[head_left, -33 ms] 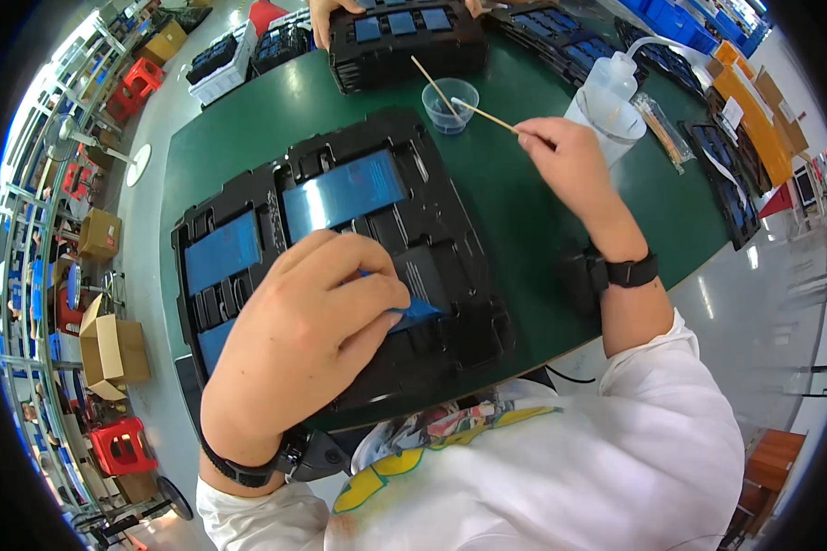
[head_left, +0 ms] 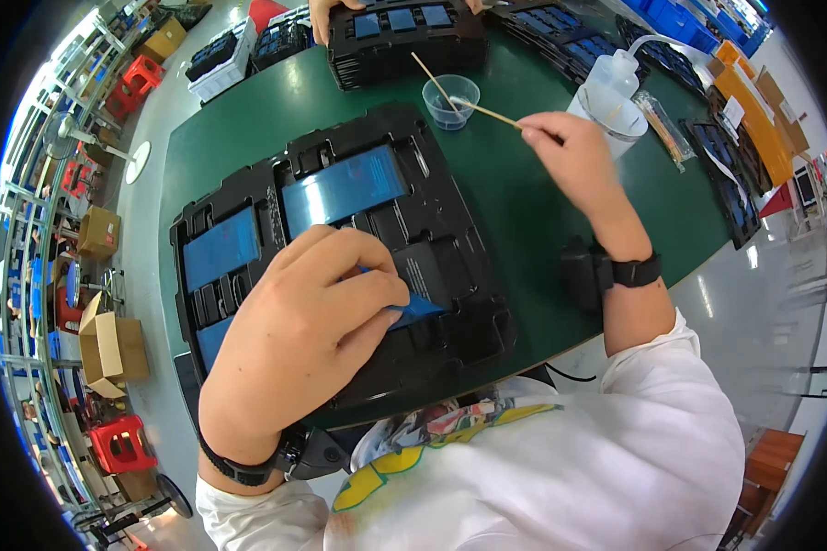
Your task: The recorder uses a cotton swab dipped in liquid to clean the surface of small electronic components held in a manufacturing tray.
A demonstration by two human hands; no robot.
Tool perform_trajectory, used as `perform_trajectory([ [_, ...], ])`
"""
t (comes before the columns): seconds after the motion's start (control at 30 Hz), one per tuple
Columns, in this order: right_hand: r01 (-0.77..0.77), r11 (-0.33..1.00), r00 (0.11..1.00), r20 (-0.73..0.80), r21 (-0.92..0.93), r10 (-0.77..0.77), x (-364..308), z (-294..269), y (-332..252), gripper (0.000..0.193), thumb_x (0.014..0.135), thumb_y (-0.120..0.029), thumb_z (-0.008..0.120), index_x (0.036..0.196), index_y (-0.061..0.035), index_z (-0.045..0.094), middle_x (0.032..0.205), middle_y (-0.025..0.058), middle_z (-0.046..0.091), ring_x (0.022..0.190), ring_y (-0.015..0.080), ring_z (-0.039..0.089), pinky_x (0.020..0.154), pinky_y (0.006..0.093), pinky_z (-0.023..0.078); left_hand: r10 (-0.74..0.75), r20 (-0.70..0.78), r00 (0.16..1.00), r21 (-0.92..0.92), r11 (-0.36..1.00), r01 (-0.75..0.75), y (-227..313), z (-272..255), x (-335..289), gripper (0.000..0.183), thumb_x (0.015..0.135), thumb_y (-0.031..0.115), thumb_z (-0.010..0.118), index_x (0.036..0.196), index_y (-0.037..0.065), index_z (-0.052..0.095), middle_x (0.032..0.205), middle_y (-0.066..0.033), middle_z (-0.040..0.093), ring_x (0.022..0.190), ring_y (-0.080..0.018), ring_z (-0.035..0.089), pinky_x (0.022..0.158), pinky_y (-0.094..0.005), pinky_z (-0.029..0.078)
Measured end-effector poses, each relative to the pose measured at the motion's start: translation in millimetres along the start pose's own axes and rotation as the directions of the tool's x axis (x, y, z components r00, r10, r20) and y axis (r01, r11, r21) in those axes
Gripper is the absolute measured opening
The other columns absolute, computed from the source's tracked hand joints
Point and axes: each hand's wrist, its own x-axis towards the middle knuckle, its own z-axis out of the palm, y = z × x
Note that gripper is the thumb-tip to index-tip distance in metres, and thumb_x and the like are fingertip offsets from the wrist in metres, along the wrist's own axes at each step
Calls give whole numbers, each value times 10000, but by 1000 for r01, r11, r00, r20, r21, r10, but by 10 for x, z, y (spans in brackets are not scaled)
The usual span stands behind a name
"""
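My left hand (head_left: pixel 299 335) is over a black plastic tray (head_left: pixel 459 243), its fingers pinched on the lifted corner of a blue film (head_left: pixel 420 310). A dark panel with pale lines shows beside the film; much of that slot is hidden under the hand. Other tray slots hold flat blue-filmed panels (head_left: pixel 345 190). Between thumb and fingers, my right hand (head_left: pixel 574 161) grips a cotton swab (head_left: pixel 494 114). The white swab tip is at a small clear plastic cup (head_left: pixel 474 95) beyond the tray. Another thin stick (head_left: pixel 427 72) leans in that cup.
Across the green table (head_left: pixel 528 266), another person's hand (head_left: pixel 321 18) touches a stack of black trays (head_left: pixel 404 64). To the right are a white tub (head_left: pixel 627 129), a squeeze bottle (head_left: pixel 613 73) and a bag of swabs (head_left: pixel 666 133). More trays (head_left: pixel 560 41) lie at the far right.
My right hand has shifted slightly upward and to the right with the swab, whose tip stays at the cup. My left hand holds nearly still on the film.
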Motion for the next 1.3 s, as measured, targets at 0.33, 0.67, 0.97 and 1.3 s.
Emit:
perform_trajectory([
  [0.33,-68,803,985,170,592,-42,-107,-394,-398,136,812,-88,615,846,-1,712,712,2,581,607,55,438,549,208,321,-129,34,991,-58,990,131,23,-26,-53,192,637,-11,725,794,50,633,1023,-87,581,832,-243,530,765,-341,450],
  [0.67,54,837,934,268,545,-235,-230,-473,-602,105,742,-42,611,788,13,687,674,-4,474,593,65,419,511,230,283,-118,62,991,-107,987,124,-15,-29,-69,156,665,18,732,774,43,624,1073,-96,592,819,-246,523,763,-338,452],
  [0.97,229,881,916,215,414,-339,-254,-477,-699,97,716,-19,620,785,3,684,639,23,491,538,86,403,476,243,259,-98,57,994,-78,992,102,-23,-50,-65,174,655,17,741,769,37,611,1071,-96,603,808,-248,536,759,-340,456],
  [1.3,265,875,897,228,406,-378,-245,-507,-725,86,684,-18,613,750,9,662,607,41,474,527,121,409,472,267,260,-105,57,993,-88,990,110,-15,-35,-66,162,665,16,738,767,34,614,1072,-108,603,811,-256,560,769,-347,463],
])
